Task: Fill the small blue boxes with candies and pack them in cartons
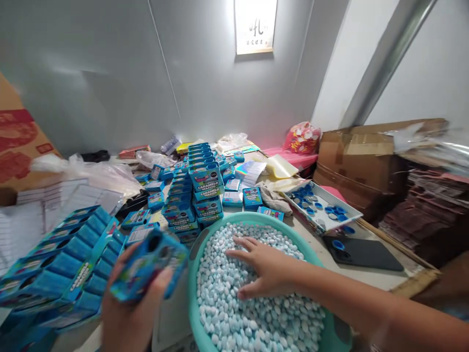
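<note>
My left hand [132,303] is closed around a small blue candy box [146,269], which is tilted and has a dark round hole near its top. Beside it stands a teal tub [194,293] filled with white and pale blue candies [234,303]. My right hand [262,266] reaches over the candies with its fingers spread, touching or just above them; I cannot tell which. Rows of blue candy boxes [78,259] stand at the left. Behind the tub rise stacked display cartons [207,183] of similar boxes.
A white tray [351,215] with round blue caps sits at the right, near a dark flat slab [370,254]. Brown cardboard boxes [351,161] stand beyond it. Papers [47,200] and plastic bags [98,173] lie at the left, and a grey wall [110,58] closes off the back.
</note>
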### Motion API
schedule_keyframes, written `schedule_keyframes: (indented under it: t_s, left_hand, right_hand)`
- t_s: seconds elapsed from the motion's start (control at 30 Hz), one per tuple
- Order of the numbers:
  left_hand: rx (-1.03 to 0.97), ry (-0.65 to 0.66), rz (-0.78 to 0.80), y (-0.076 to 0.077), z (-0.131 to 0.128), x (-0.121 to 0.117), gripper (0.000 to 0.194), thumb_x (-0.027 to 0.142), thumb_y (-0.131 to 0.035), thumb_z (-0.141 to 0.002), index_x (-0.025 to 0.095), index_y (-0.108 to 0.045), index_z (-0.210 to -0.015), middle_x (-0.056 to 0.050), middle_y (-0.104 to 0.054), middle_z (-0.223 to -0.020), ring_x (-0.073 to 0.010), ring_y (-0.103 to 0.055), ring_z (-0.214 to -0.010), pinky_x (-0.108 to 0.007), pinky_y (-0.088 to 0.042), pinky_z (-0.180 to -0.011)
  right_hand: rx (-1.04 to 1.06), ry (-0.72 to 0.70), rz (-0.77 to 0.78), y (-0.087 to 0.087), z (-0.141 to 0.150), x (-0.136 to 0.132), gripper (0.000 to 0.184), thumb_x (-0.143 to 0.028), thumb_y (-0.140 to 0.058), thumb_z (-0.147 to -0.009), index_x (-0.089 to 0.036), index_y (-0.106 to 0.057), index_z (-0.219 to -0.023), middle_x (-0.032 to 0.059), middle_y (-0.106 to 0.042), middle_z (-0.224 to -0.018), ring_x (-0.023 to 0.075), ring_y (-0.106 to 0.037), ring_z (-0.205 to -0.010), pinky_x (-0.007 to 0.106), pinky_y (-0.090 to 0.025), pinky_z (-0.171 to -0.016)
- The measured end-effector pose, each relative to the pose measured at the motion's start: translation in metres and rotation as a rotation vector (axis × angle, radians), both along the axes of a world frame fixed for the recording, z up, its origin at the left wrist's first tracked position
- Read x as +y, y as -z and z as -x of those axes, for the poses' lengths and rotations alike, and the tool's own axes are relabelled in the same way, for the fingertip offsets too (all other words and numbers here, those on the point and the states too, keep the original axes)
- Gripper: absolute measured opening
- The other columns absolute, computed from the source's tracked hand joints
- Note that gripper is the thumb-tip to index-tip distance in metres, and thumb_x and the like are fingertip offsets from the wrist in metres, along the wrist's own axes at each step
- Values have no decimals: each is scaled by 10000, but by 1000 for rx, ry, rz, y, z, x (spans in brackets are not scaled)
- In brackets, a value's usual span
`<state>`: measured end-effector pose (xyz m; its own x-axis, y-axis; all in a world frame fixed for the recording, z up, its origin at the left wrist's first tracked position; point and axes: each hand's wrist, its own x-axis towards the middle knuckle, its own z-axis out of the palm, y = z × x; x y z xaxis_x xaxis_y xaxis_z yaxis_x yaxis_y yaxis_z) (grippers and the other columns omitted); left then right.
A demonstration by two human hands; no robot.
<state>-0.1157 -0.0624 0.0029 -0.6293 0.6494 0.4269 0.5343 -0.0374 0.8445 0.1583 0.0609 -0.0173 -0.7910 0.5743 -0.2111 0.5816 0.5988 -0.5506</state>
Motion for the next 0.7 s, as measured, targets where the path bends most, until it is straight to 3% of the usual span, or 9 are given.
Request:
schedule_keyframes:
  t_s: [0.1,0.2,0.3,0.43,0.53,0.7]
  left_hand:
    - [-190,244,36,6,-64,28,601,459,-820,-721,221,-643,-1243,-74,-761,-1108,-290,-758,-933,-413,-639,-827]
    - [-455,470,43,19,-94,60,608,413,-805,-765,208,-579,-1291,-83,-766,-1105,-262,-764,-980,-393,-621,-910]
    - [-445,603,95,31,-96,70,561,384,-802,-793,219,-588,-1285,-99,-738,-1214,-265,-739,-1097,-399,-582,-1002]
    - [-371,661,146,38,-88,61,509,362,-784,-816,221,-617,-1275,-110,-714,-1270,-283,-713,-1166,-401,-577,-1011]
    - [-362,653,111,38,-86,58,500,337,-785,-806,217,-623,-1263,-104,-719,-1242,-284,-717,-1148,-402,-576,-1008]
    - [-366,607,110,33,-85,58,525,380,-809,-786,251,-638,-1266,-86,-707,-1284,-283,-708,-1171,-386,-577,-993]
  right_hand:
    - [26,-17,-39,2,-6,-8,998,-723,-804,-695,-341,-497,-1564,168,-439,-1630,455,-447,-1448,624,-394,-1147]
    - [32,-35,-128,3,-7,-19,956,-766,-805,-646,-308,-613,-1463,176,-650,-1334,425,-640,-1182,561,-517,-982]
    - [20,-25,-173,6,-1,-22,887,-747,-831,-613,-299,-686,-1365,135,-696,-1146,370,-686,-1001,466,-544,-848]
    - [-7,94,-171,11,16,-19,687,-560,-865,-663,-262,-739,-1269,116,-756,-1105,344,-713,-971,393,-525,-819]
    - [36,153,-180,14,23,-17,493,-402,-841,-707,-239,-774,-1167,99,-794,-1062,335,-729,-978,365,-520,-817]
    - [304,200,-58,17,16,-17,372,-241,-772,-756,-289,-776,-1125,12,-808,-1048,267,-738,-968,322,-532,-841]
